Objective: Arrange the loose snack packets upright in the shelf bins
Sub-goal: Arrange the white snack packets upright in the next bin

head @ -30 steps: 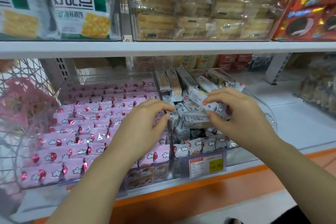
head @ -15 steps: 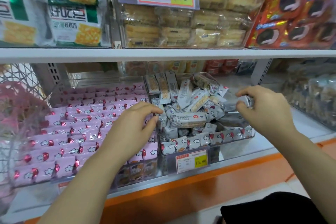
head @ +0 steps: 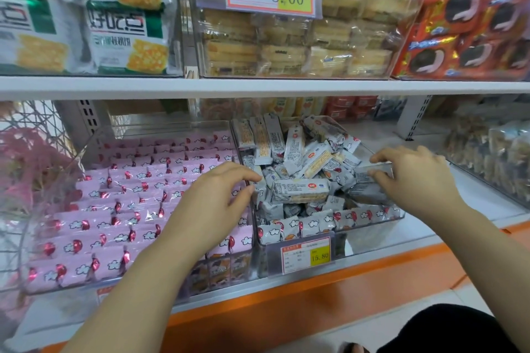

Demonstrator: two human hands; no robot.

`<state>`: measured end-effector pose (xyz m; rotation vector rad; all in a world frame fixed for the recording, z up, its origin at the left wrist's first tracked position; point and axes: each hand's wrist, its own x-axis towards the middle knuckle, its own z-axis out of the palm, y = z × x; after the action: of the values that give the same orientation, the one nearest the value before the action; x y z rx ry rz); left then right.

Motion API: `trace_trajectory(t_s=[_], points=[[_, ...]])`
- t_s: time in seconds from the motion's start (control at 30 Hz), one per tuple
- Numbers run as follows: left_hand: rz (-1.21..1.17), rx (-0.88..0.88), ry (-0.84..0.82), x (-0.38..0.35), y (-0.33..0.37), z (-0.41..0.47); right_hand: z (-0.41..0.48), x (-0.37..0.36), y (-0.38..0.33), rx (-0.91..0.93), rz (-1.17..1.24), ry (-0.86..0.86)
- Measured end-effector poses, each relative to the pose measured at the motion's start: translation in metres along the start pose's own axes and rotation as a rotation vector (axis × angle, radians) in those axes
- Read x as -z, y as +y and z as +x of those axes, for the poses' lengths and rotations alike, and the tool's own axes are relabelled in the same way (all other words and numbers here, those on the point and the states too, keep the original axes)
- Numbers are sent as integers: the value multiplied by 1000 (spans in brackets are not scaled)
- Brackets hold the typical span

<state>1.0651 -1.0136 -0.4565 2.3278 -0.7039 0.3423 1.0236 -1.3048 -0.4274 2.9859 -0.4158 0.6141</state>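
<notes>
dozens of grey-white snack packets [head: 301, 189] lie heaped every way in the right clear bin [head: 372, 221] on the shelf, with one tidy row along its front wall and a few upright at the back. the right hand [head: 415, 180] seems to pinch one silvery packet [head: 370, 178] at the bin's right side. the left hand [head: 212, 198] hovers, fingers loosely curved and holding nothing, by the wall shared with the pink packets [head: 129, 203]. it would be best to stand each packet against a finished row, with the left hand bracing: the crinkly film looks slippery, and the flat oblong bars probably topple easily
</notes>
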Motion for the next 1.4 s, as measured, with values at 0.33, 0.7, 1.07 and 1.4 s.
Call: trace_trajectory(t_s=[0.33, 0.7, 1.07, 1.4], points=[[-33, -3, -3, 0, -1, 1, -6, 16, -70, 506, 405, -163], [-26, -7, -9, 1, -3, 4, -4, -10, -76, 512, 553, 1], [-22, -2, -5, 0, -3, 3, 60, -12, -65, -10, 571, 261], [-20, -5, -5, 1, -2, 3, 64, -31, -53, -3, 162, -17]])
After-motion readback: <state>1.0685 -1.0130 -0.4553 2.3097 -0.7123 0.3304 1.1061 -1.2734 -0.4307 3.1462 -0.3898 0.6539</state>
